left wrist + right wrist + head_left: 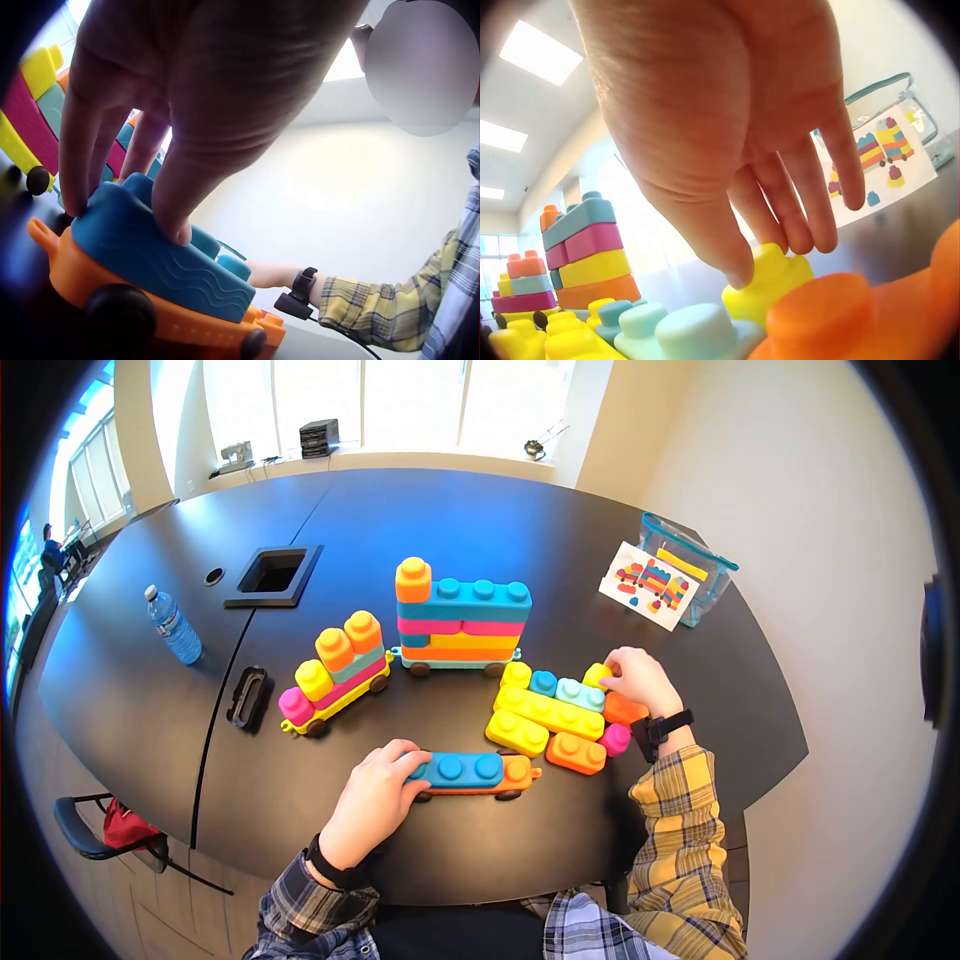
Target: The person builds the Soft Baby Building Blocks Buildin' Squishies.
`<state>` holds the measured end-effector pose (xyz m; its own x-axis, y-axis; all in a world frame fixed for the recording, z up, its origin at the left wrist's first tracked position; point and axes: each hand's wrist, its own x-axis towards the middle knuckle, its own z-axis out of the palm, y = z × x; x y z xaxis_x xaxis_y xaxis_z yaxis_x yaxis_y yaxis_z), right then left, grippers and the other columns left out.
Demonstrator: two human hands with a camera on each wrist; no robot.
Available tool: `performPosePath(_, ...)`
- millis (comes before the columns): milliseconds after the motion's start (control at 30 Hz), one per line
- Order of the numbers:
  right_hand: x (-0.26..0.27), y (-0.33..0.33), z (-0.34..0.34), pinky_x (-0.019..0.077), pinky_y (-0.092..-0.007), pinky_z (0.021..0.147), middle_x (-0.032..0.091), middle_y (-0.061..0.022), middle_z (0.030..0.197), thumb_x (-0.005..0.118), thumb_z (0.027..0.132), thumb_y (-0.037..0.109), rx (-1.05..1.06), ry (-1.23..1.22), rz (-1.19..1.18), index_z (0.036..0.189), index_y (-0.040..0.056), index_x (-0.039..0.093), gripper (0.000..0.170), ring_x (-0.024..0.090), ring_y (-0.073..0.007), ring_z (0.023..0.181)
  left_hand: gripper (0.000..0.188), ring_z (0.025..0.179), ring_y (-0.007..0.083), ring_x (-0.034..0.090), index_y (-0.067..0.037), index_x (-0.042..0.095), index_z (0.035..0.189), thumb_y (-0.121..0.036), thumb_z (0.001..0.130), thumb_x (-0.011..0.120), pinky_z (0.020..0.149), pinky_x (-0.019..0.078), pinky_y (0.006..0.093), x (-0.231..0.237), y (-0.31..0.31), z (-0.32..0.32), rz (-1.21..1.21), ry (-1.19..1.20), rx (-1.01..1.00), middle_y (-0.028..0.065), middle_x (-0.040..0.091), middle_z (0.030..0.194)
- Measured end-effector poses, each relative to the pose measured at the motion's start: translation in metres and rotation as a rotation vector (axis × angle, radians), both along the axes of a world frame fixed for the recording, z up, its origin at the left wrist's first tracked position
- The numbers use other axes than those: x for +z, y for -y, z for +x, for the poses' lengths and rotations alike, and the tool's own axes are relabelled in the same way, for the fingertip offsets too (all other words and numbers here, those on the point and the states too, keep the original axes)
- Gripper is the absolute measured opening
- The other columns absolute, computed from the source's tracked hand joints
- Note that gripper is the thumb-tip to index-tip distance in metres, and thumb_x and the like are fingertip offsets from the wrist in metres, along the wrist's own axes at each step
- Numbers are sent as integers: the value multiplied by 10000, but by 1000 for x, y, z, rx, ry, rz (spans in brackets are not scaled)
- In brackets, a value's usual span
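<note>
The left grip (375, 795) is spread just as wide as the blue block (452, 768), which it pinches between thumb and fingers; this block sits upon the orange wagon (470, 792), on the counter (480, 860). The right grip (641, 678) is narrower, its thumb and fingers pinching a small yellow block (596, 676), just beside the pale blue block (580, 697).

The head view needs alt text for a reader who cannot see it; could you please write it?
A person's left hand grips a blue block on an orange car, while the right hand pinches a yellow block among loose blocks on a dark table. Behind stand a tall car and a stepped car, with a bottle at left and a card at right.
</note>
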<state>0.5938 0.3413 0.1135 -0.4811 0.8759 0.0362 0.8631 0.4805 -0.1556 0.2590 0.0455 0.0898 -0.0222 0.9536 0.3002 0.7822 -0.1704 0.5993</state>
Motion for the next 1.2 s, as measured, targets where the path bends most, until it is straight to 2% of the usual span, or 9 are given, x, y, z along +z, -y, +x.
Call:
performPosePath(67,8,7,-2,584,-422,870,756,-135,1031,810,857,228,8,-61,45,1023,32,733,268,728,-336,981,307,1082,386,672,-57,710,1146,-86,853,800,914,566,464,0,0,0,1,-2,-2,125,686,1176)
performPosePath(133,19,20,-4,581,-417,846,741,-151,1029,805,835,192,73,-298,139,1024,9,706,281,727,-334,944,307,1078,387,674,-57,710,1146,-83,854,801,908,569,463,0,-1,0,1,1,1,125,686,1176)
performPosePath(167,24,32,-10,581,-372,849,738,-149,1000,802,812,115,118,-441,95,1061,-15,700,299,734,-271,940,306,1074,387,675,-57,710,1145,-81,855,801,901,572,462,0,0,0,0,5,1,126,686,1176)
performPosePath(200,32,47,-16,584,-366,853,743,-140,1004,801,805,115,147,-511,-6,1061,-9,709,299,740,-262,941,306,1074,387,675,-57,710,1145,-81,855,801,901,572,462,-1,0,0,-3,6,0,126,686,1176)
performPosePath(400,21,122,-35,587,-372,889,755,-129,1043,814,823,168,483,-387,-180,1098,32,714,323,741,-287,955,309,1031,389,692,-62,711,1155,-74,861,801,862,586,459,-1,-1,0,8,15,-3,127,686,1177)
performPosePath(467,6,131,-42,580,-416,828,731,-157,969,812,844,226,528,-425,-256,1120,35,703,353,728,-346,927,311,1019,393,696,-62,710,1159,-71,862,800,859,588,459,-1,0,0,2,20,7,128,684,1182)
performPosePath(667,-3,146,-57,576,-428,808,732,-157,990,797,899,240,502,-360,-253,1139,47,688,327,725,-344,940,316,1022,400,693,-63,707,1164,-67,862,799,862,588,458,-2,0,1,9,31,15,127,680,1194)
performPosePath(767,-9,150,-58,573,-386,785,717,-129,982,816,889,186,493,-359,-234,1146,60,690,313,709,-306,879,316,1023,402,692,-62,704,1165,-67,863,796,865,587,457,-2,1,0,3,29,14,127,678,1199)
performPosePath(1200,-16,154,-56,560,-447,789,727,-152,974,782,936,256,464,-373,-206,1196,67,683,336,708,-356,908,317,1037,401,684,-56,696,1173,-69,870,789,879,582,456,2,2,-1,-20,24,-5,129,667,1194)
